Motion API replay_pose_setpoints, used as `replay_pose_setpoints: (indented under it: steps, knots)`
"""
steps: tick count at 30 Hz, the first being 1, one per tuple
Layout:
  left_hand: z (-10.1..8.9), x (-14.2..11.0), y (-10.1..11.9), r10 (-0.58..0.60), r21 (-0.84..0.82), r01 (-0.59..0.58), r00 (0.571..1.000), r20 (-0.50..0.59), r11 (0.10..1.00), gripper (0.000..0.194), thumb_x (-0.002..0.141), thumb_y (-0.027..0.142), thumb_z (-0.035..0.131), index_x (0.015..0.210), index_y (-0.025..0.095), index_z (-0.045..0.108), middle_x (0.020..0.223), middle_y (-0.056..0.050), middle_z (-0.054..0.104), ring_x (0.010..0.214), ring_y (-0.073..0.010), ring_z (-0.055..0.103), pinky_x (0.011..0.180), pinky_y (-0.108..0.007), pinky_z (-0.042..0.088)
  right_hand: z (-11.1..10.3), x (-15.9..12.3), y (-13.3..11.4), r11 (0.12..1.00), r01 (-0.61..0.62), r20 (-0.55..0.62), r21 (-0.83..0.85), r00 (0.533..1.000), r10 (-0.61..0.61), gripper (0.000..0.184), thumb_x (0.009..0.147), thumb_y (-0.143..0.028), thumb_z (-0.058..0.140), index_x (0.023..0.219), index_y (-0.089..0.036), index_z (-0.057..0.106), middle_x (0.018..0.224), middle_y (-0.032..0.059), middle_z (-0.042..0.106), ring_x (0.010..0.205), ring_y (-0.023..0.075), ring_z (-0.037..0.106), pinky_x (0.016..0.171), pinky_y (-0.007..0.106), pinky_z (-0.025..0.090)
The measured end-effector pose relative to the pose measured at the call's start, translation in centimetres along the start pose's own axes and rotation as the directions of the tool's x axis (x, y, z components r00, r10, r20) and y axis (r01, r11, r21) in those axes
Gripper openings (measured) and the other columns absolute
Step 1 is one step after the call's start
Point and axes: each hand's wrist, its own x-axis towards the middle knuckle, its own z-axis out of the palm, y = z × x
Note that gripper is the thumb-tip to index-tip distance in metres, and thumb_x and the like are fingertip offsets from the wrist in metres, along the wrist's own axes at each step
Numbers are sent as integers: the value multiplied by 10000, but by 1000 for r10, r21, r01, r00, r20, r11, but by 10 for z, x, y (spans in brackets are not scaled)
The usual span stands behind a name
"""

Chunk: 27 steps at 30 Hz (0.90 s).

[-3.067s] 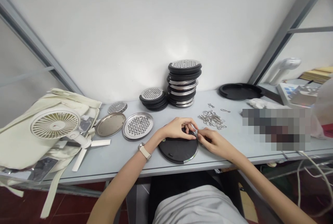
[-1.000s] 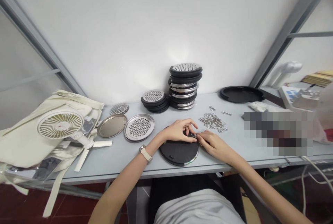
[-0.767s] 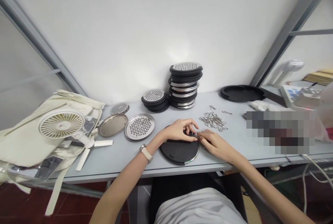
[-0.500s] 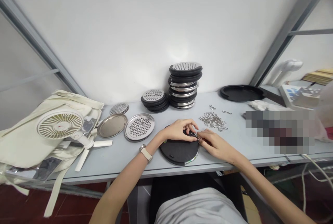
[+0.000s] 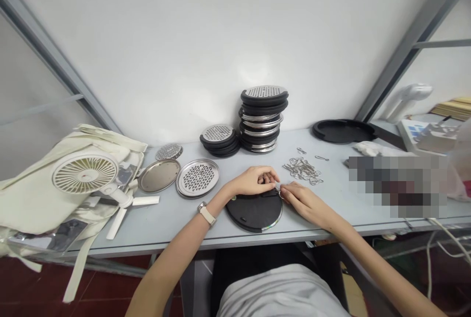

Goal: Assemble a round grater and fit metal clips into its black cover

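A black round base (image 5: 253, 213) lies flat near the table's front edge, with a shiny strip along its right rim. My left hand (image 5: 257, 179) is closed at its far edge, fingers curled and thumb over the top. At the base's upper right, my right hand (image 5: 301, 202) pinches a small metal wire clip (image 5: 278, 188). The clip touches or nearly touches the left fingertips; its exact fit against the base is hidden. A loose pile of similar wire clips (image 5: 302, 169) lies just beyond my right hand.
Behind stand a tall stack of black-rimmed graters (image 5: 263, 119) and a lower stack (image 5: 220, 140). Metal grater discs (image 5: 197, 178) and a plain metal plate (image 5: 159, 175) lie left. A white fan (image 5: 86, 174) rests on a cream bag (image 5: 29, 199). A black tray (image 5: 340, 131) sits back right.
My left fingers have curled in more, and the hand sits slightly higher. My right hand keeps its pinch on the wire clip, which has shifted a little at the base's edge.
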Motion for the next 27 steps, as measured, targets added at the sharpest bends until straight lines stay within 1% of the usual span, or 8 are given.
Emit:
replay_pose_setpoints:
  steps: [4, 7, 12, 15, 18, 21, 24, 27]
  knots:
    - [0, 0, 0, 5, 5, -5, 1000, -17, 1000, 149, 812, 206, 563, 923, 121, 614, 768, -13, 590, 707, -89, 517, 642, -205, 409, 1, 0, 1, 1000, -7, -7, -4, 1000, 7, 374, 979, -299, 287, 686, -194, 495, 681, 33, 571, 659, 169, 513, 664, 300, 408]
    - [0, 0, 1, -5, 26, 6, 1000, -13, 1000, 141, 817, 217, 570, 910, 123, 619, 794, -19, 605, 715, -90, 516, 654, -206, 408, 1, 0, 1, 1000, 19, -2, -21, 1000, -19, 363, 969, -290, 303, 671, -197, 489, 662, 28, 562, 669, 174, 522, 669, 297, 411]
    - [-1, 0, 3, -5, 61, 5, 1000, 6, 998, 135, 837, 197, 541, 914, 126, 626, 826, -24, 625, 695, -86, 497, 647, -207, 397, 1, 0, -1, 1000, -24, -35, -7, 999, 24, 390, 980, -330, 277, 698, -195, 510, 671, 28, 586, 649, 169, 531, 662, 294, 410]
    - [-1, 0, 2, 13, 63, -13, 1000, 6, 998, 142, 838, 199, 540, 927, 129, 625, 843, -22, 627, 703, -87, 493, 653, -207, 395, 3, 1, -1, 999, -19, -45, -34, 999, 18, 344, 962, -359, 337, 697, -200, 488, 637, 9, 556, 614, 161, 507, 616, 280, 393]
    - [0, 0, 2, 33, 68, -33, 999, -6, 997, 143, 837, 202, 542, 927, 128, 626, 852, -22, 629, 727, -92, 503, 664, -207, 398, 4, 1, 2, 998, 1, -39, -70, 999, -3, 293, 937, -334, 387, 685, -203, 462, 615, -3, 519, 593, 155, 479, 584, 269, 380]
    - [0, 0, 2, 23, 91, -22, 1000, -18, 996, 149, 842, 204, 530, 927, 131, 629, 880, -33, 634, 762, -105, 522, 683, -216, 407, 3, 1, 3, 998, 13, -33, -69, 999, -15, 265, 930, -292, 386, 705, -198, 488, 639, 8, 545, 614, 158, 496, 604, 271, 390]
    - [0, 0, 3, 19, 111, -17, 1000, -18, 994, 152, 844, 200, 522, 925, 132, 630, 891, -38, 636, 764, -108, 527, 689, -222, 412, 1, 0, 2, 998, 20, -27, -59, 999, -22, 295, 939, -283, 365, 700, -193, 513, 650, 19, 572, 630, 163, 516, 624, 276, 397]
    - [0, 0, 4, 23, 118, -21, 1000, -11, 993, 148, 843, 207, 528, 923, 132, 628, 887, -36, 636, 758, -107, 525, 688, -220, 413, 1, 1, 1, 998, 28, -16, -55, 999, -29, 333, 947, -270, 341, 664, -196, 501, 618, 15, 566, 623, 166, 523, 627, 276, 395]
